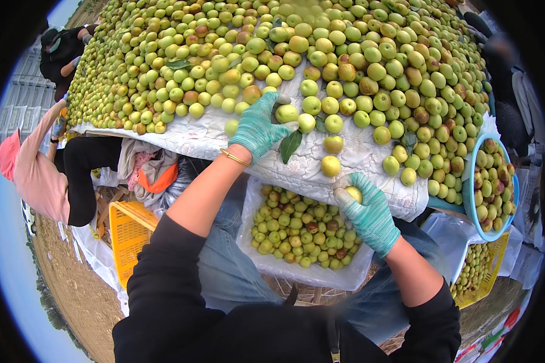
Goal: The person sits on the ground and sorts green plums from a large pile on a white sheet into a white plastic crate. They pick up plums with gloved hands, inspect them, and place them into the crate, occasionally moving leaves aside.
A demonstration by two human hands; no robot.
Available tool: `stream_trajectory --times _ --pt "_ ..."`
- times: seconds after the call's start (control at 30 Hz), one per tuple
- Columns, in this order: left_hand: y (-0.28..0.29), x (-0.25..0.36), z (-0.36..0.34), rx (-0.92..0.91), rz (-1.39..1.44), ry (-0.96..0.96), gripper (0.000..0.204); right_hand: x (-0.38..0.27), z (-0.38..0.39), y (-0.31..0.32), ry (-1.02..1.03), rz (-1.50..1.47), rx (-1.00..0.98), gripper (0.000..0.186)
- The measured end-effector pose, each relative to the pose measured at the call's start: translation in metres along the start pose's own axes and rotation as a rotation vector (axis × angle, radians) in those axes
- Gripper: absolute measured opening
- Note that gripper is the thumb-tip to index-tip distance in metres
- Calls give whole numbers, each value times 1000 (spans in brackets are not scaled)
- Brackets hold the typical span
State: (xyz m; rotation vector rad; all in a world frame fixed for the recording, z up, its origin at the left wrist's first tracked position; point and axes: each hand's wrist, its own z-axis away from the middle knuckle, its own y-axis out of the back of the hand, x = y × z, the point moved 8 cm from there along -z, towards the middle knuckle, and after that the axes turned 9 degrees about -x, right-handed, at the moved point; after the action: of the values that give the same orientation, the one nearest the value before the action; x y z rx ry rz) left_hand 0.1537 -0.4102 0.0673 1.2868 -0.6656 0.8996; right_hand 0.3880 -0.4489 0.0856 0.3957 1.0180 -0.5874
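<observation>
Between the person's jeans, below the worktop's near edge, sits a crate lined with clear plastic and partly filled with green and reddish fruit. An orange basket is beyond the left knee; a yellow basket of smaller-looking fruit is on the right.

The right hand, in a green glove, is at the worktop's near edge, right of its middle, with thumb and fingers closed round one yellow-green fruit. The left hand, gloved alike and with a gold bangle at the wrist, is farther in from that edge. Its thumb and fingers are spread about a green fruit; whether they grip it I cannot tell. A leaf lies just by the thumb.

The worktop wears a pale quilted cloth, bare along part of its near edge, with two loose fruits between the hands. A blue tub of redder fruit stands by the near right corner. From there back, a broad pile of fruit covers the worktop.

Past the left edge are a person in pink and, farther back, one in black.
</observation>
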Motion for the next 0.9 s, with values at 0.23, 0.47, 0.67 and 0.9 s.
stream_trajectory --times 0.23,0.47,0.67,0.9 --pt "-8 60 31 -102 571 -107 57 -5 -6 8 -27 -37 16 23" --pt "-3 72 53 -135 637 -146 57 -13 -18 -4 19 -75 -14 24" --pt "138 -50 187 544 298 49 25 -17 -18 -10 81 -46 -17 23" --pt "238 -211 409 488 -335 897 29 -11 -17 -14 47 -56 -30 21"
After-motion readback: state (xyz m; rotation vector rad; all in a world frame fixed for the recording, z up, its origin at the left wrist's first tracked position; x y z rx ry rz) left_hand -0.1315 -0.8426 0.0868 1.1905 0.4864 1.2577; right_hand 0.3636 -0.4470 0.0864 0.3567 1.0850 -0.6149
